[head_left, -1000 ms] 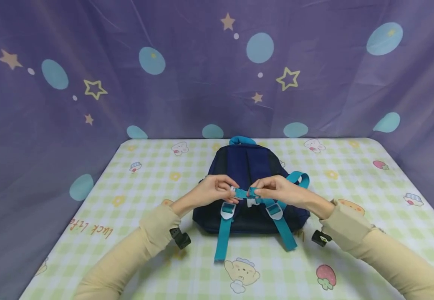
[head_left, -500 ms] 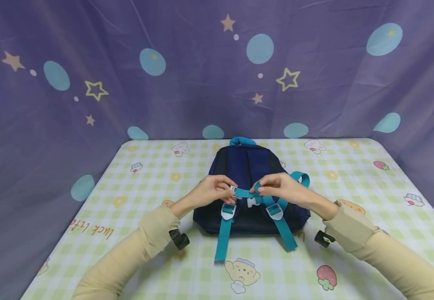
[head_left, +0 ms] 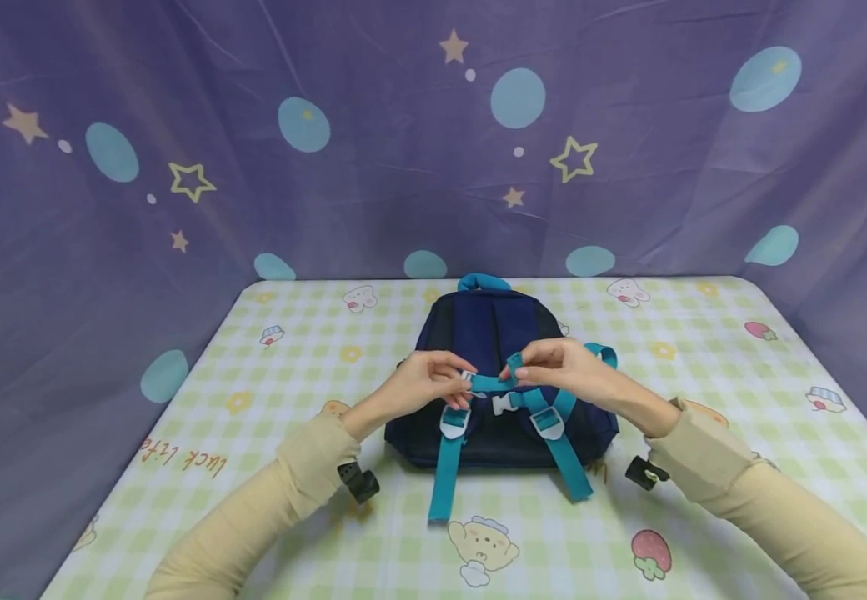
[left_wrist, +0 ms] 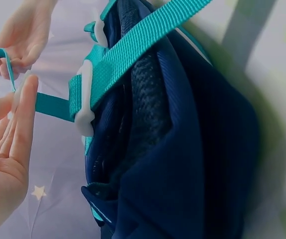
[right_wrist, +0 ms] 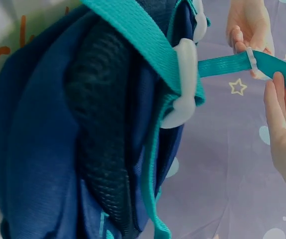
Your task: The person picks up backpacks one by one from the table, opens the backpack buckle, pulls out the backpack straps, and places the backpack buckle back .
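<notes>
A dark blue backpack (head_left: 489, 442) lies on the table with its shoulder straps upward. My left hand (head_left: 429, 379) pinches a white plastic buckle (head_left: 467, 379) threaded on a teal chest strap (head_left: 489, 383). In the right wrist view, the strap passes through this buckle (right_wrist: 252, 59). My right hand (head_left: 564, 367) pinches the free end of the same strap, which bends upward at the fingertips. Just below the strap, another white buckle half (head_left: 503, 404) hangs separately from the right shoulder strap. In the left wrist view, the left fingers (left_wrist: 26, 104) partly hide the held buckle.
Two white strap adjusters (head_left: 453, 422) sit on the shoulder straps, whose teal tails (head_left: 445, 483) reach toward the front. A teal loop (head_left: 604, 354) sticks out at the right. A checked cloth (head_left: 313, 367) covers the table, with a purple curtain (head_left: 403, 167) behind.
My right hand has shifted slightly up and to the right with the strap end, exposing more strap between the hands. The left hand stays nearly still on the buckle.
</notes>
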The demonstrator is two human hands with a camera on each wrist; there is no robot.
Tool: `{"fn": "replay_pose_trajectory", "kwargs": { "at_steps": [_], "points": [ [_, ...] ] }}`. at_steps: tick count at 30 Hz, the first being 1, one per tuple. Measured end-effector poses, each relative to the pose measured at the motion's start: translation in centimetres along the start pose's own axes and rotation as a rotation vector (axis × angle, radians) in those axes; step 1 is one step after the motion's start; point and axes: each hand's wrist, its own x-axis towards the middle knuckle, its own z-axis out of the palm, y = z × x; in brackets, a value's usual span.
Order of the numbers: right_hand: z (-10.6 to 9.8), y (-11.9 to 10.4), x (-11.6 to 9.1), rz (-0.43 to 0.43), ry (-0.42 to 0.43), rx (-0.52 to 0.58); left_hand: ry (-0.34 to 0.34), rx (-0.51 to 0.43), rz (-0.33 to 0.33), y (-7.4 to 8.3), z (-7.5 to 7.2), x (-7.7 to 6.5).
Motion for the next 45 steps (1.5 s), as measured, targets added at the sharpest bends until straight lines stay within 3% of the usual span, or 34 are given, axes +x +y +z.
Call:
{"fn": "replay_pose_trajectory", "kwargs": {
  "at_steps": [9,23,29,32,38,45],
  "points": [
    [-0.1,-1.2,-0.3,-0.024,0.071,-0.109,-0.006,-0.029,0.018,0.6,0.2,0.1],
    [-0.3,-0.5,-0.2,-0.070,0.021,-0.102,0.017,-0.028,0.022,1.0,1.1,0.2],
    [0.4,0.0,0.1,0.061,0.065,-0.186,0.012,-0.006,0.055,0.7,1.3,0.1],
    [0.8,0.2,0.3,0.125,0.058,-0.171,0.013,0.002,0.063,0.8,1.4,0.0],
    [1.3,0.9,0.6,0.163,0.033,-0.045,0.028,-0.005,0.051,2.2,1.8,-0.5],
    [1.9,0.8,0.6,0.174,0.052,-0.009,0.026,-0.012,0.003,2.7,2.0,-0.7]
  ]
}}
